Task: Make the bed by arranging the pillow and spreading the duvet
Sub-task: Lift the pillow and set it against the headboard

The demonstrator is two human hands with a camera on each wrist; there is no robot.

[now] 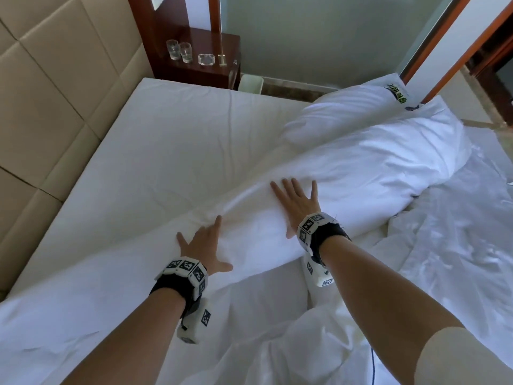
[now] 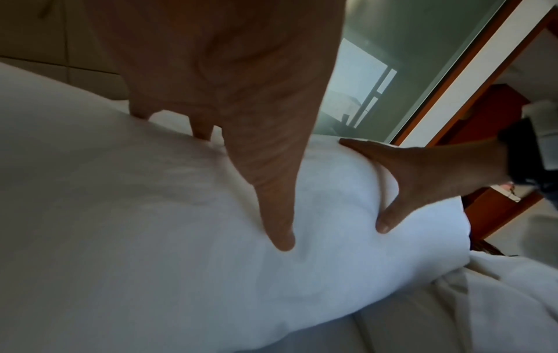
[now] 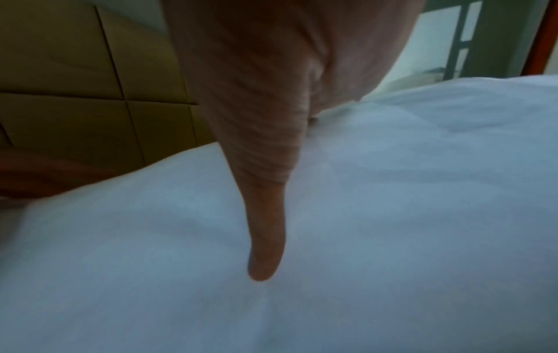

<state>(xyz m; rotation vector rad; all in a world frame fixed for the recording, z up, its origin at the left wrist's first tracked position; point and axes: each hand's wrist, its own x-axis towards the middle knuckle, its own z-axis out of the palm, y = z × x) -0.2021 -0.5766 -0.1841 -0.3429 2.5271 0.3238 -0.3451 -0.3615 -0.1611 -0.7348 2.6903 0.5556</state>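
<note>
A plump white pillow (image 1: pixel 347 179) lies slantwise across the bed's white sheet (image 1: pixel 138 162). My left hand (image 1: pixel 205 245) presses flat on its near left end, fingers spread. My right hand (image 1: pixel 297 201) lies flat on top of it a little farther right, fingers straight and spread. In the left wrist view my left hand (image 2: pixel 241 95) pushes into the pillow (image 2: pixel 332 238), and my right hand (image 2: pixel 422 172) rests over its hump. The right wrist view shows my right hand (image 3: pixel 271 119) on white fabric (image 3: pixel 392 215). A second pillow (image 1: pixel 338 115) with a green logo lies beyond. The crumpled duvet (image 1: pixel 444 259) is heaped at the right and near me.
A beige padded headboard (image 1: pixel 41 107) runs along the left. At the far corner a dark wooden nightstand (image 1: pixel 200 70) carries two glasses (image 1: pixel 179 51) and a glass ashtray (image 1: pixel 206 59). A white bin (image 1: pixel 251 83) stands beside it. A frosted glass wall (image 1: pixel 333 37) is behind.
</note>
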